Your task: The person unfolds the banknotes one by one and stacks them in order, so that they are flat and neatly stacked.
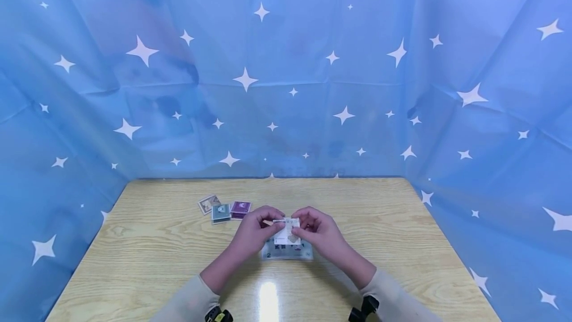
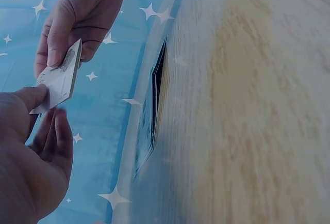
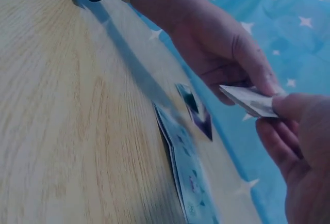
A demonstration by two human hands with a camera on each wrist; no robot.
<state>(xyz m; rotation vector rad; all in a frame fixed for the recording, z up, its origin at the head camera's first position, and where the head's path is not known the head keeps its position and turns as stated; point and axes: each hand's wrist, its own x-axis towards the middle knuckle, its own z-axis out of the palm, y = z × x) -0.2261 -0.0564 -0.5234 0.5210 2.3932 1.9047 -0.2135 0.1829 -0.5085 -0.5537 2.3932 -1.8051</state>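
Both hands meet near the middle of the table, raised above a teal folded sheet (image 1: pixel 286 254). Between them is a thin stack of white printed cards (image 1: pixel 282 236), with small dark marks and a brownish picture at one corner. My left hand (image 1: pixel 257 229) pinches its left side between thumb and fingers. At its right side, my right hand (image 1: pixel 322 230) pinches it the same way, thumb on top. The layered edge of the stack shows in the right wrist view. Small printed figures cover the teal sheet, which lies flat with more than one layer.
Left of the hands, towards the back, lie a teal stack of cards (image 1: pixel 221 213), a purple stack of cards (image 1: pixel 241 207) and a beige card (image 1: pixel 207 204). A blue curtain (image 1: pixel 286 63) with white stars hangs behind the wooden table (image 1: pixel 156 262) and along its sides.
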